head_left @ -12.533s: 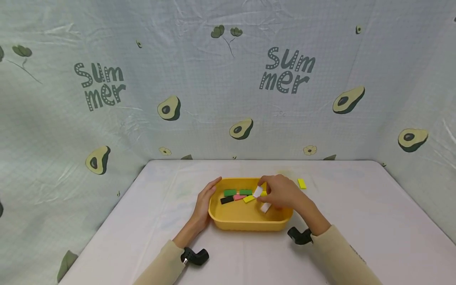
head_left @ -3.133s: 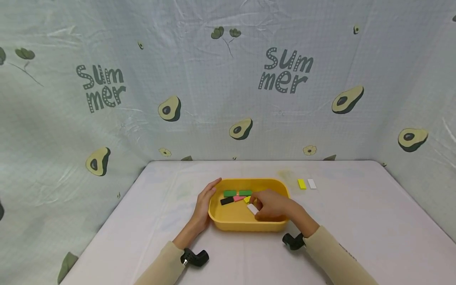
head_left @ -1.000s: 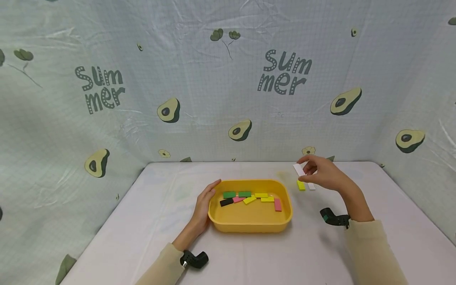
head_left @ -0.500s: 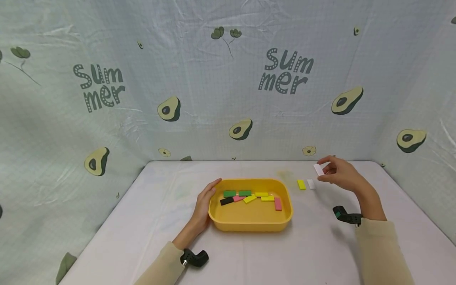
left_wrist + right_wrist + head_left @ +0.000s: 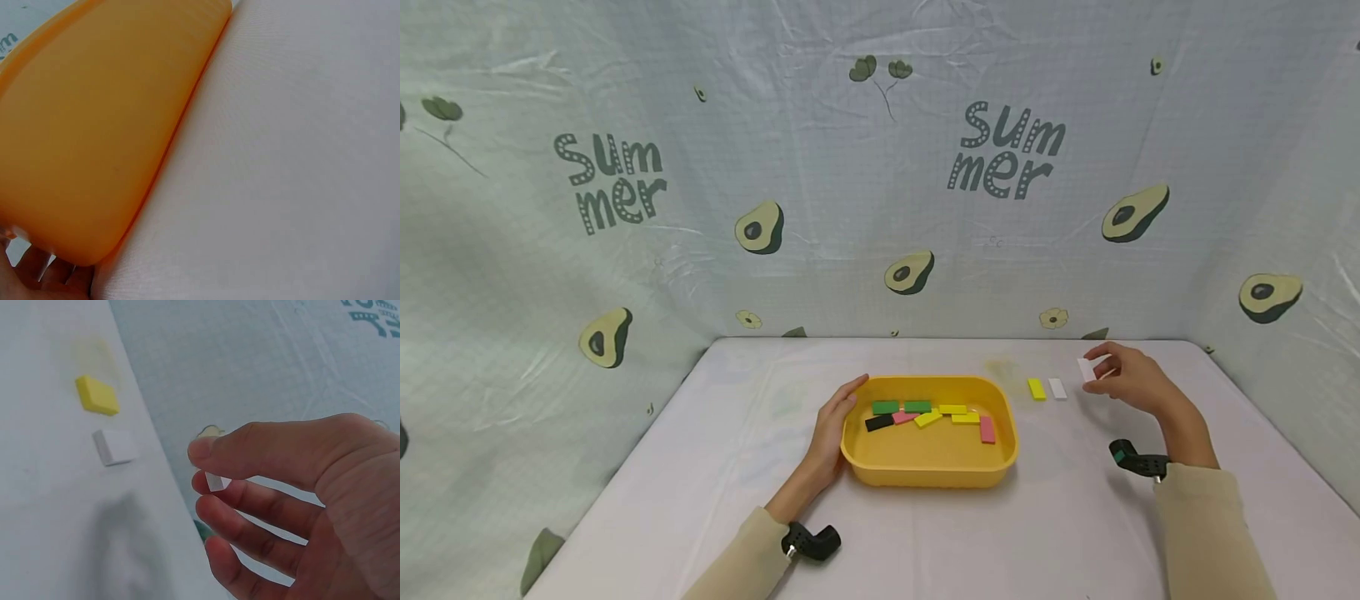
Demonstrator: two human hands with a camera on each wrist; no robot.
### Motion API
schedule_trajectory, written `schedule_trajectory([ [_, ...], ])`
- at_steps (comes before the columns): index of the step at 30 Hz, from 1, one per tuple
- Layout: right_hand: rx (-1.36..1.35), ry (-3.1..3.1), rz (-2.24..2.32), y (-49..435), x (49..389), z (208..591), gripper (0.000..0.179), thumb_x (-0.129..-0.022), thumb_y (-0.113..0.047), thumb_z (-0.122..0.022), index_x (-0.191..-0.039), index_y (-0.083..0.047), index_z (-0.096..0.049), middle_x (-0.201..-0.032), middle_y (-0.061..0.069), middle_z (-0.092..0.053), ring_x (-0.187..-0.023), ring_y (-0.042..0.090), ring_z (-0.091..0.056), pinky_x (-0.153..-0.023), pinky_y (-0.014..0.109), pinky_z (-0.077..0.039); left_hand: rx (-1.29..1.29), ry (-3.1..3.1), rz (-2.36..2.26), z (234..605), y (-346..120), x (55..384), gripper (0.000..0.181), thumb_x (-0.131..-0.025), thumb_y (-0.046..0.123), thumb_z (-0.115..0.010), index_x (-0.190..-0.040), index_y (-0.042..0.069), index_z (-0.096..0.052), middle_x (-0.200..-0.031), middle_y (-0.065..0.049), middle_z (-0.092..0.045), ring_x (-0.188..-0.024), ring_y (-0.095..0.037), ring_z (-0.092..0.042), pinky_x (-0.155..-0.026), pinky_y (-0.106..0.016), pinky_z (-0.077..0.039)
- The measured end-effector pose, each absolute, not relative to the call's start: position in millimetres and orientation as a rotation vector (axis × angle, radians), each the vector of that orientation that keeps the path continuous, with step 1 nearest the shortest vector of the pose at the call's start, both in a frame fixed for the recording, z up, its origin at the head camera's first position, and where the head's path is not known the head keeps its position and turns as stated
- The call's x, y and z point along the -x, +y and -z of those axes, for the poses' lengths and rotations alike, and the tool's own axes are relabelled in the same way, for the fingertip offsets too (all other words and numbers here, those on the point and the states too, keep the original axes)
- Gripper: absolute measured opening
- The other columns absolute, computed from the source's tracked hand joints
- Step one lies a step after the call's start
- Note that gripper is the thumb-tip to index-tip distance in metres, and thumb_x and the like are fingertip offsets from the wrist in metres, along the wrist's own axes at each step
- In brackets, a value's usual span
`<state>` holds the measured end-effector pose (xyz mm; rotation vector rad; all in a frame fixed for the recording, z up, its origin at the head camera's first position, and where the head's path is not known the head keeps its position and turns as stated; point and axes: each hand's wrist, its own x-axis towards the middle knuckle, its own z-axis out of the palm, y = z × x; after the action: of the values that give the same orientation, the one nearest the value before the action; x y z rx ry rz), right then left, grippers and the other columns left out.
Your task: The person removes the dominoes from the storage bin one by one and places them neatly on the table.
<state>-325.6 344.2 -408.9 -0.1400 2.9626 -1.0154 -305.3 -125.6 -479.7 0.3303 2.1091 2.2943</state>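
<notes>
My right hand (image 5: 1131, 379) pinches a white rectangular block (image 5: 1086, 370) between thumb and fingers, above the table's far right area. In the right wrist view the thumb covers most of this white block (image 5: 217, 482). Just left of it on the table lie a yellow block (image 5: 1037, 389) and another white block (image 5: 1057, 389), side by side with a gap. My left hand (image 5: 830, 425) rests along the left wall of a yellow bin (image 5: 928, 477), fingers extended against it. In the left wrist view, fingertips (image 5: 59, 272) touch the bin's side.
Inside the bin lie green blocks (image 5: 917, 407), a black block (image 5: 880, 422), yellow blocks (image 5: 966, 419) and pink blocks (image 5: 987, 430). A white cloth covers the table (image 5: 910, 542). A printed curtain (image 5: 820, 167) rises behind its far edge.
My right hand took a white block from the bin, carried it right past the two blocks on the table, and lowered it slightly. Earlier, another white block was set beside the yellow one.
</notes>
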Motion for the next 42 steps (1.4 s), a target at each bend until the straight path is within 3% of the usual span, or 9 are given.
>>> schedule_trajectory([
  [11,-0.012,2.88,1.074,349,332,434,0.063,-0.092,-0.021,-0.073,-0.144,0.003,-0.046,-0.124,0.029,-0.058,-0.094,0.029,-0.063,-0.072,0.029,-0.055,-0.304,2.124,-2.276,479,-126,304,0.048,-0.111,0.021,-0.033,-0.155,0.01,-0.047,-0.165,-0.009,-0.039,-0.155,-0.029,-0.033,-0.13,-0.048,-0.024],
  [20,-0.031,2.89,1.101,353,333,448,0.064,-0.092,-0.022,-0.074,-0.143,0.007,-0.046,-0.127,0.033,-0.058,-0.098,0.032,-0.061,-0.075,0.03,-0.055,-0.328,2.115,-2.287,480,-125,304,0.048,-0.111,0.021,-0.033,-0.156,0.007,-0.045,-0.166,-0.011,-0.037,-0.156,-0.031,-0.031,-0.13,-0.05,-0.023],
  [25,-0.051,2.871,1.075,352,335,452,0.066,-0.091,-0.023,-0.075,-0.144,0.006,-0.048,-0.128,0.033,-0.056,-0.105,0.037,-0.058,-0.081,0.034,-0.055,-0.323,2.113,-2.299,480,-125,304,0.048,-0.111,0.02,-0.034,-0.155,0.007,-0.046,-0.166,-0.011,-0.039,-0.156,-0.03,-0.032,-0.129,-0.049,-0.024],
  [42,-0.056,2.862,1.069,350,335,455,0.065,-0.092,-0.024,-0.075,-0.143,0.007,-0.05,-0.118,0.024,-0.057,-0.101,0.032,-0.053,-0.076,0.027,-0.049,-0.319,2.145,-2.27,481,-126,304,0.048,-0.111,0.021,-0.034,-0.155,0.009,-0.046,-0.166,-0.01,-0.039,-0.156,-0.03,-0.032,-0.13,-0.049,-0.022],
])
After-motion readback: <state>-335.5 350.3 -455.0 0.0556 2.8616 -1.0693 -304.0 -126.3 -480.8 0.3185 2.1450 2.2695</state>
